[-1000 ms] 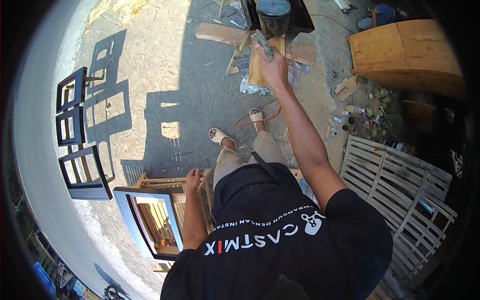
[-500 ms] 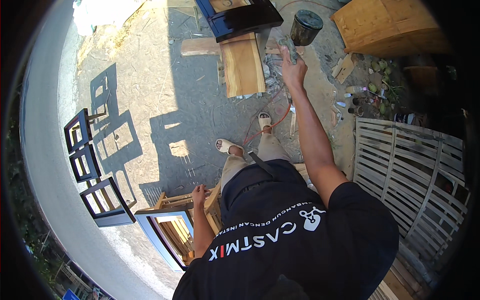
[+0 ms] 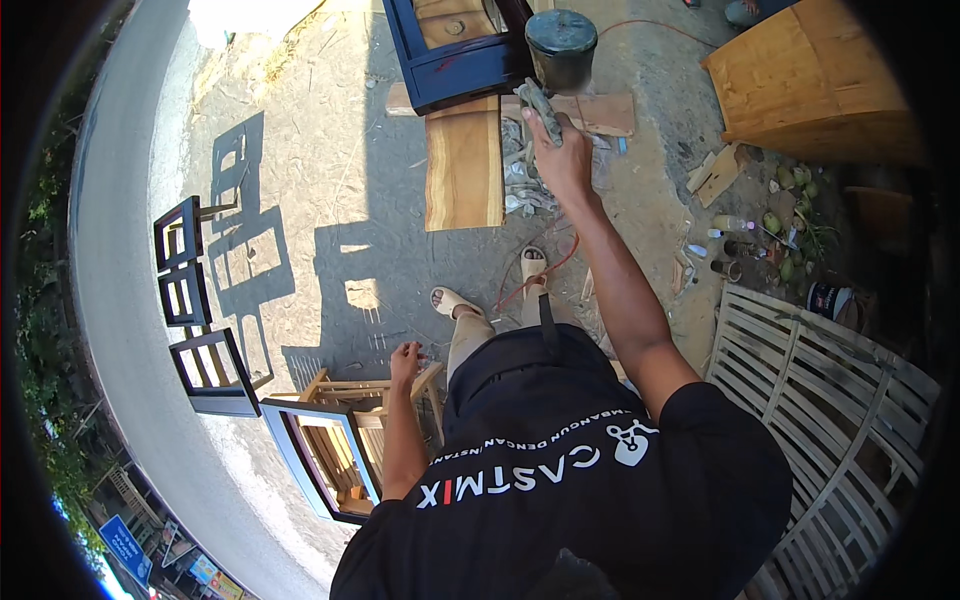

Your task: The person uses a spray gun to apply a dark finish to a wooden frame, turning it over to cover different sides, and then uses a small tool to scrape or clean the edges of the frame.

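Note:
Held out in front of me, my right hand (image 3: 565,160) is wrapped round a grey, paint-caked spray gun (image 3: 538,108). Its dark lidded cup (image 3: 561,62) stands above the grip. Just left of the gun is a glossy dark-painted wooden frame (image 3: 460,75), partly cut off by the top edge. Under its near side lies a light-brown wooden board (image 3: 463,175). Down by my left hip hangs my left hand (image 3: 405,363), fingers loosely curled, with nothing visible in them. It is nearest to an unpainted slatted wooden piece (image 3: 400,392).
Dark frames (image 3: 215,365) stand along the roadside at left, another dark-edged frame (image 3: 315,460) beside my left arm. An orange hose (image 3: 565,258) trails by my sandals. Right are a wooden cabinet (image 3: 820,85), bottles (image 3: 735,223), green fruits (image 3: 785,265) and a bamboo slatted panel (image 3: 800,370).
My right hand and the spray gun have swung left, nearer the dark frame's edge. My left hand still hangs at my side. The whole view has shifted slightly.

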`<state>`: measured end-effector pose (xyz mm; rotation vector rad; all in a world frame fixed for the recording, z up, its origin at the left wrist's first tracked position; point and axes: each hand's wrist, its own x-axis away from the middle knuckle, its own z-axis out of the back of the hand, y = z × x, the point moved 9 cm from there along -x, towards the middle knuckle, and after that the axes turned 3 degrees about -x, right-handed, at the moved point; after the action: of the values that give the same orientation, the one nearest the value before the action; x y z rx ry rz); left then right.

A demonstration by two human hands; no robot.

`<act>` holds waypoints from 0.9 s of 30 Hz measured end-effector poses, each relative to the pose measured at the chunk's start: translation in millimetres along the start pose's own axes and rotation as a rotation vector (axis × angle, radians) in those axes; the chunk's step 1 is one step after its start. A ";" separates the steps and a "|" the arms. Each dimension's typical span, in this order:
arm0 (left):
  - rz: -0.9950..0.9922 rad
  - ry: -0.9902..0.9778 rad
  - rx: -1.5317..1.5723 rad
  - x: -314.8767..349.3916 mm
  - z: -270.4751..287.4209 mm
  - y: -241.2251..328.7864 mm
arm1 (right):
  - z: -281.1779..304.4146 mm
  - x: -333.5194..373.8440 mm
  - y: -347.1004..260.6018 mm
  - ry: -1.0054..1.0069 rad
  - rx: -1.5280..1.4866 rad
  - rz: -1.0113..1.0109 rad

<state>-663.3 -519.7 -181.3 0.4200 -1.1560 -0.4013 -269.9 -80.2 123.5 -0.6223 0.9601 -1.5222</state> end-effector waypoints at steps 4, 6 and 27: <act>0.035 0.014 -0.012 15.0 -27.2 -6.3 | -24.0 -21.2 -15.0 -0.179 -0.074 0.017; 0.084 0.025 -0.017 26.9 -40.2 -16.5 | -39.4 -21.0 -25.0 -0.281 -0.103 0.046; 0.196 -0.039 0.049 -38.8 3.7 -49.7 | -150.5 -185.7 -65.2 -0.318 0.105 -0.093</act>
<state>-684.7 -542.7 -236.1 0.3386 -1.2344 -0.2116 -394.3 134.0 124.2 -0.8139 0.6129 -1.4891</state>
